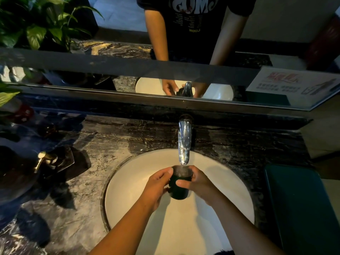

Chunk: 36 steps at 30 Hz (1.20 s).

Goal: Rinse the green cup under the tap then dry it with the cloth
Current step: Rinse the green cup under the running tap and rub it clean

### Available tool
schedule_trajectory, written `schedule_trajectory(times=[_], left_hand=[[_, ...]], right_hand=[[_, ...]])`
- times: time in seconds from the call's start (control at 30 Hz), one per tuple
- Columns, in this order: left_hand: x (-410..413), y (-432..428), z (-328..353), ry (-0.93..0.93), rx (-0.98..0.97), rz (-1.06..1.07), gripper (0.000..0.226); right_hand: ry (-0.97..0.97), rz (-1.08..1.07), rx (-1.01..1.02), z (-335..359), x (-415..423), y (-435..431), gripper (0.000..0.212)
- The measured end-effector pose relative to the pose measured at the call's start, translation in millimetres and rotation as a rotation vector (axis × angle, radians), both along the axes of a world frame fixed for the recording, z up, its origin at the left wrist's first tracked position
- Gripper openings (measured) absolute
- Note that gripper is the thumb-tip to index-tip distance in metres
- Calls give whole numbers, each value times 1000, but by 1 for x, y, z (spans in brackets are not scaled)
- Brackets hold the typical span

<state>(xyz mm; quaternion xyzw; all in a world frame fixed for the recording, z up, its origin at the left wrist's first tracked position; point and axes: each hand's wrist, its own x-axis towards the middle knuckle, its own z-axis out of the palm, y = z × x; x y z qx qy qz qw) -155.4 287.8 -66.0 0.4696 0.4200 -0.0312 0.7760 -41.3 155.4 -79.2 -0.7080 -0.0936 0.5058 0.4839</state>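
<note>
Both hands grip the green cup point(179, 186) over the white basin point(132, 183). Left hand point(156, 186) wraps the cup's left wall, fingers curled round it and thumb near the rim. Right hand point(197, 182) closes on the right wall, thumb lying across the front face. Cup stands upright, mouth directly beneath the spout of the chrome tap point(184, 142), rim just under the outlet. Cup body is very dark green, plain, slightly tapered toward the base; its inside looks grey and reflective. Whether water is running cannot be told with certainty; a faint glint shows at the mouth. Dark veined marble tabletop point(103, 144) surrounds the basin. Folded dark green cloth point(301, 208) lies on the tabletop, well right of the basin. Mirror point(128, 34) behind reflects arms and cup.
</note>
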Motion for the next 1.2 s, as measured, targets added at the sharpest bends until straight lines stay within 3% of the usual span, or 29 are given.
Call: schedule_trajectory(times=[0.1, 0.2, 0.33, 0.4, 0.57, 0.7, 0.8, 0.93, 1.03, 1.2], left_hand=[[-1, 0, -1, 1, 5, 2, 28], [-1, 1, -2, -35, 8, -12, 27], [1, 1, -3, -48, 2, -3, 28], [2, 1, -3, -56, 0, -4, 27], [1, 1, -3, -31, -4, -5, 30], [2, -1, -3, -40, -16, 0, 29], [3, -1, -2, -50, -10, -4, 29], [1, 0, -3, -40, -23, 0, 31], [-1, -1, -2, -42, -16, -5, 29], [-3, -1, 0, -29, -22, 4, 29]], right_hand=[[-24, -76, 1, 0, 3, 0, 81], [-20, 7, 1, 0, 1, 1, 74], [-44, -90, -2, 0, 5, 2, 70], [-30, -38, -10, 1, 3, 3, 69], [-44, -99, -42, -2, 7, 2, 72], [-11, 39, -55, -2, 3, 0, 73], [-13, -62, -42, -2, 4, 0, 73], [12, 4, -41, -3, 0, 0, 77], [-4, -109, -21, -5, 1, -3, 75], [-30, -64, -13, -6, 1, -1, 74]])
